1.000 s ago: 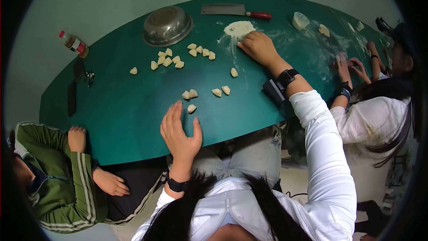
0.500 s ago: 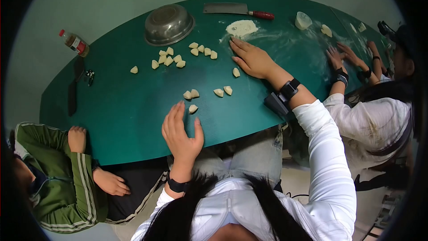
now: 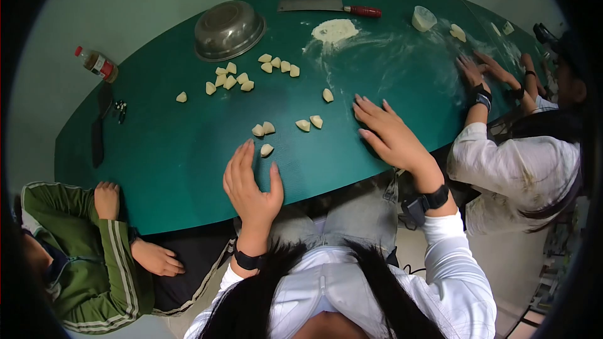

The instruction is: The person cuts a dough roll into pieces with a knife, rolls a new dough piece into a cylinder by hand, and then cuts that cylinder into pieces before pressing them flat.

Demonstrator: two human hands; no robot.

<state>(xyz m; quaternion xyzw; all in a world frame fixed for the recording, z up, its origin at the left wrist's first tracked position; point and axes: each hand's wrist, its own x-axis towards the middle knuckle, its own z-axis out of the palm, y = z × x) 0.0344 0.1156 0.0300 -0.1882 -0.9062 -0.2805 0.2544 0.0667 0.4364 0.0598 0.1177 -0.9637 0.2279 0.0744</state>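
My left hand [image 3: 254, 188] is open near the table's front edge, its fingertips beside a small dough piece [image 3: 267, 150]. Just beyond it lie two more dough pieces [image 3: 263, 129]. My right hand [image 3: 391, 133] is open over the green table [image 3: 188, 169], fingers spread and nothing in them. To its left are a pair of dough pieces [image 3: 309, 123], with a single dough piece [image 3: 328, 95] farther up. Several dough pieces [image 3: 230, 80] are grouped toward the back left. A pile of flour [image 3: 335, 30] lies at the back, with a smeared trail leading from it.
An upturned metal bowl [image 3: 229, 30] and a cleaver [image 3: 311, 4] with a red handle lie at the back. A bottle [image 3: 97, 64] stands at the left. A plastic cup [image 3: 424, 19] is at the right. One person in green [image 3: 81, 251] sits left; others work at right.
My right hand has drawn back from the flour pile toward the table's front right, leaving a trail of flour. My left hand has stayed nearly in place. The view has shifted slightly.
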